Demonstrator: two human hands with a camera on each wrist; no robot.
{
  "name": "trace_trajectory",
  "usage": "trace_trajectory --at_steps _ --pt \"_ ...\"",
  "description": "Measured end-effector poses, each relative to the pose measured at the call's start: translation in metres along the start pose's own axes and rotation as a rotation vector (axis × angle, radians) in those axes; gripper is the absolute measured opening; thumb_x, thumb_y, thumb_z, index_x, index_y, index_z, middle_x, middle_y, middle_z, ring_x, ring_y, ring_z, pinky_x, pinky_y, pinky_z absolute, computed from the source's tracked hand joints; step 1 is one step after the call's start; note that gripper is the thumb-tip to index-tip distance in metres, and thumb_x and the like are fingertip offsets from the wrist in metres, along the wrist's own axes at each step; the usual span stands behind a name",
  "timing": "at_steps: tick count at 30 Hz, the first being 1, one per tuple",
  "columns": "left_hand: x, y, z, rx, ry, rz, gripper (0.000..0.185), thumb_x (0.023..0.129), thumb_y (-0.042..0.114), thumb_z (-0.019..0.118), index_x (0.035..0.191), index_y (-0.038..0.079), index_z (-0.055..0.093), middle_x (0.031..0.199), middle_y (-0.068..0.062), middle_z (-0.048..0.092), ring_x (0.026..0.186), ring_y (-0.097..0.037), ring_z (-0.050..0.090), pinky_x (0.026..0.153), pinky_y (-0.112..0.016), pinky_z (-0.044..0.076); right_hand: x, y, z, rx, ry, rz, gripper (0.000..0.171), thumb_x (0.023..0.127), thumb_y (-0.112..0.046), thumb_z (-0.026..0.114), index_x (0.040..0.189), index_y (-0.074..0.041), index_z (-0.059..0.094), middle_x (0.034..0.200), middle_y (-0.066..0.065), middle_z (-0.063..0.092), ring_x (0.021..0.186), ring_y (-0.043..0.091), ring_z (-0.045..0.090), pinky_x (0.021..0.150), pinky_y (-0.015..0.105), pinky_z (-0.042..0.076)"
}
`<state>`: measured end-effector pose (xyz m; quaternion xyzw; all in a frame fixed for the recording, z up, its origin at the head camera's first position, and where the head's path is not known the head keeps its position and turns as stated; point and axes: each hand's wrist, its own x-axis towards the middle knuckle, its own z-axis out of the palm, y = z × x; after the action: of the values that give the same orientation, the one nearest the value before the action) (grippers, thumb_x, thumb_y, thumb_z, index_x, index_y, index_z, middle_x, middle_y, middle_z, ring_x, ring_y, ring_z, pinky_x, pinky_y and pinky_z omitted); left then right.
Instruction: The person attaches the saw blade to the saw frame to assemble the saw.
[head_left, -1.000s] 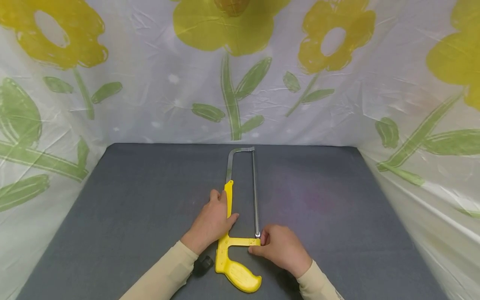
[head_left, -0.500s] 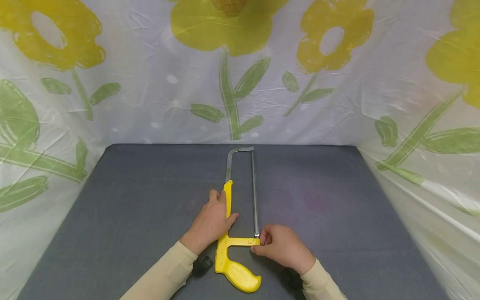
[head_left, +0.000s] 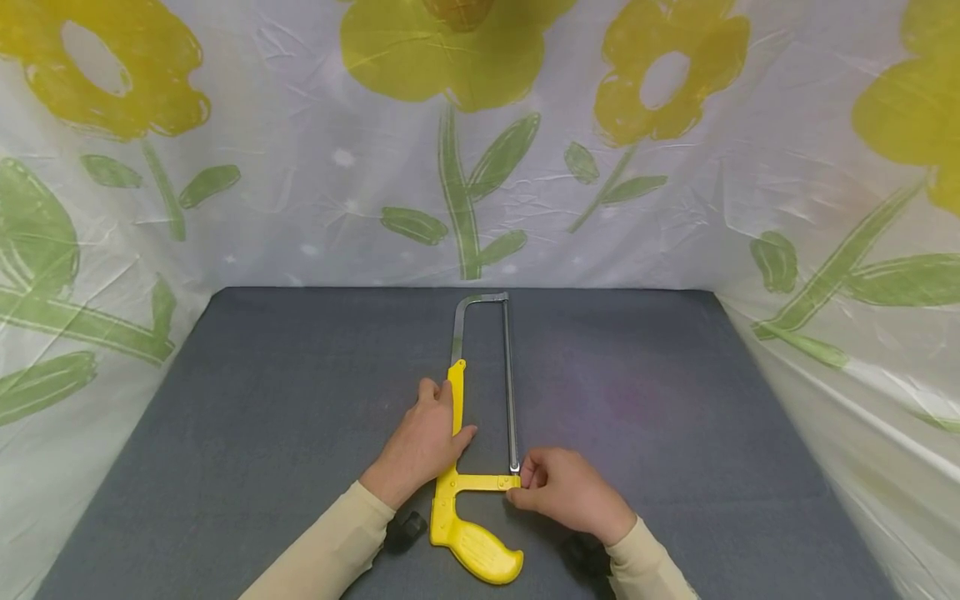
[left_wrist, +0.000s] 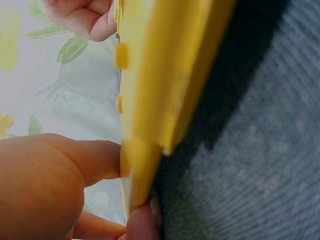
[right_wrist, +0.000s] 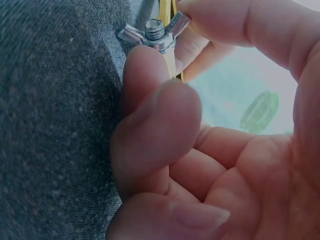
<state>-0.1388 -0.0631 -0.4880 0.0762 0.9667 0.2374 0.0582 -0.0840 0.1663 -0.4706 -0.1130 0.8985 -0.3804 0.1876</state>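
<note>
A yellow-handled hacksaw (head_left: pixel 459 492) lies flat on the dark grey mat (head_left: pixel 262 417), its metal frame and blade (head_left: pixel 510 392) pointing away from me. My left hand (head_left: pixel 423 442) grips the yellow upper bar of the frame (left_wrist: pixel 150 100), thumb on one side and fingers on the other. My right hand (head_left: pixel 558 487) pinches the metal wing nut (right_wrist: pixel 152 32) at the near end of the blade, where it meets the yellow crossbar; the fingers curl round it.
A plastic sheet (head_left: pixel 465 150) printed with yellow flowers and green leaves walls in the mat at the back and both sides. Small black wrist-mounted devices (head_left: pixel 407 530) show under both sleeves near the front edge.
The right hand has shifted slightly at the wing nut, its wrist drawing a little right and nearer. The saw and the left hand have stayed put.
</note>
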Motion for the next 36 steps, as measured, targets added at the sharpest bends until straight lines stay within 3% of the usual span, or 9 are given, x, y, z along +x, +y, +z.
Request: trace_trajectory --at_steps 15,36 --pt "0.0002 0.0002 0.0007 -0.009 0.002 0.005 0.087 0.099 0.036 0.081 0.161 -0.008 0.04 0.138 -0.024 0.047 0.059 -0.014 0.052 0.053 -0.022 0.046 0.0012 0.0076 -0.005 0.087 -0.064 -0.023 0.018 0.085 -0.021 0.084 0.085 -0.014 0.068 0.073 -0.005 0.062 0.062 0.007 0.051 0.055 0.023 0.04" --pt "-0.0004 0.0016 0.0008 0.006 0.001 -0.003 0.088 0.099 0.036 0.081 0.162 -0.008 0.039 0.136 -0.023 0.047 0.058 -0.013 0.052 0.052 -0.021 0.046 0.0008 0.0075 -0.0082 0.058 -0.078 -0.065 0.011 0.087 -0.012 0.08 0.088 -0.013 0.069 0.073 -0.007 0.062 0.061 0.004 0.05 0.056 0.022 0.039"
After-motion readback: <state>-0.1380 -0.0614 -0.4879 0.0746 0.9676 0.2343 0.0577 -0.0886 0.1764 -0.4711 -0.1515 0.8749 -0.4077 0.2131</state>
